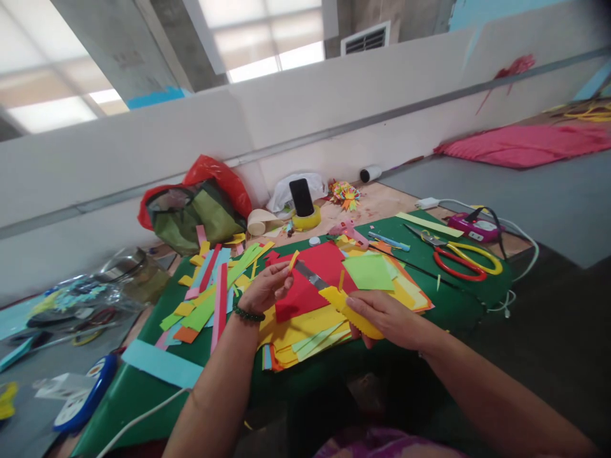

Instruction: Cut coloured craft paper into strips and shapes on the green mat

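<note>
My left hand, with a dark beaded bracelet at the wrist, pinches a small yellow-orange paper strip between thumb and fingers. Wrapped in the fingers of my right hand is a long yellow piece with notched edges. From its far end a flat, shiny grey, blade-like strip points toward my left hand. A thin yellow paper sliver stands up beside the notched piece. Both hands hover over a red paper sheet, which lies on yellow sheets. A light green square overlaps the red one.
Cut paper strips cover the green table at left. Red-and-yellow-handled scissors, a pink glue gun and a purple power strip are at right. Behind stand a phone, yellow tape and a green bag.
</note>
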A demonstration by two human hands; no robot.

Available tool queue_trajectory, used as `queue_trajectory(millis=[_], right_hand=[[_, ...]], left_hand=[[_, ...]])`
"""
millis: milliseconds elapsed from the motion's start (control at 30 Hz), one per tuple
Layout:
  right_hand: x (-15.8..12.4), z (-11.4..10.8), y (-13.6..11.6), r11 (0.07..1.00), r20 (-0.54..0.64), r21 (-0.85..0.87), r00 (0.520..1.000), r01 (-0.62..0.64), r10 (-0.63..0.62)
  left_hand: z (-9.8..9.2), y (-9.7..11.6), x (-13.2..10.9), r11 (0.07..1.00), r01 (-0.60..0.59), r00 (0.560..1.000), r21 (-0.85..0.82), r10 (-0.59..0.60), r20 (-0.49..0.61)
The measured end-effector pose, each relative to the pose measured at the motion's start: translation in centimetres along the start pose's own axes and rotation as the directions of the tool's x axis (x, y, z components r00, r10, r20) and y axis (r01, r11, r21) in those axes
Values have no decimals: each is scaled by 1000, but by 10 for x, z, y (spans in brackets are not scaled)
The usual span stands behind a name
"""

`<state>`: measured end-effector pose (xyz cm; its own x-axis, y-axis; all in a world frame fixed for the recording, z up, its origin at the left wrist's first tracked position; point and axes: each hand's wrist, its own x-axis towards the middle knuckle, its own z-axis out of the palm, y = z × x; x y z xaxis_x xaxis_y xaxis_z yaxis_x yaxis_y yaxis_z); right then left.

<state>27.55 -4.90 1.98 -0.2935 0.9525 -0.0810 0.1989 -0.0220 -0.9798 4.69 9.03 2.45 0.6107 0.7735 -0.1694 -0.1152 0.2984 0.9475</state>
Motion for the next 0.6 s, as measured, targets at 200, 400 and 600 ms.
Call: queue_trajectory(millis=[200, 400, 600], right_hand=[[-2, -2, -1, 1000, -18, 8, 1000, 2, -2], [0, -2, 2, 1000, -27, 28, 1000, -8, 9], [6, 4, 9, 1000, -54, -9, 999, 7, -7]], left_hand=[[0, -4, 0, 996, -34, 999, 80, 35, -13], [4, -3, -1, 977, -73, 997, 198, 65, 47], [8, -4, -2, 962, -17, 996, 273, -7, 88]])
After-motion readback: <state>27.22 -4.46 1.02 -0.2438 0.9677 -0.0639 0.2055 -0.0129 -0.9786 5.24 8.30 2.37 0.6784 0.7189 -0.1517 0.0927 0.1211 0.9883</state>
